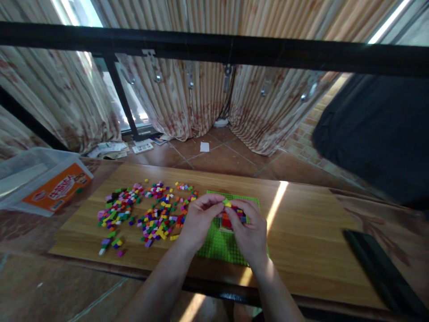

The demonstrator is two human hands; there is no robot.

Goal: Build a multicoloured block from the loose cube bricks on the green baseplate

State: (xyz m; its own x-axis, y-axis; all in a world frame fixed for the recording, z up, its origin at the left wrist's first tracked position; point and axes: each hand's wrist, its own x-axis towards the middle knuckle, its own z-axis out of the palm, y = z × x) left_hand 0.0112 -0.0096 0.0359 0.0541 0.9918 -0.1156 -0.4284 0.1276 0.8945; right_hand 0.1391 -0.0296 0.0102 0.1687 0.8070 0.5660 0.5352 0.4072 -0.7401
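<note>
My left hand [203,219] and my right hand [250,226] meet above a green studded baseplate [217,246]. Between their fingertips is a small yellow toy brick [227,203], pinched from both sides; a bit of green shows beside it. Below the right hand, a low block of red and blue bricks [226,222] sits on the baseplate, partly hidden by the fingers. Left of the hands, many loose coloured bricks [164,214] lie scattered in heaps on the wooden board [301,232].
A clear plastic tub [20,165] with an orange label stands at the far left. On the right lies a long dark object [382,268]. A black bar [214,47] crosses the view before striped curtains [208,98]. Papers [109,149] lie on the tiled floor.
</note>
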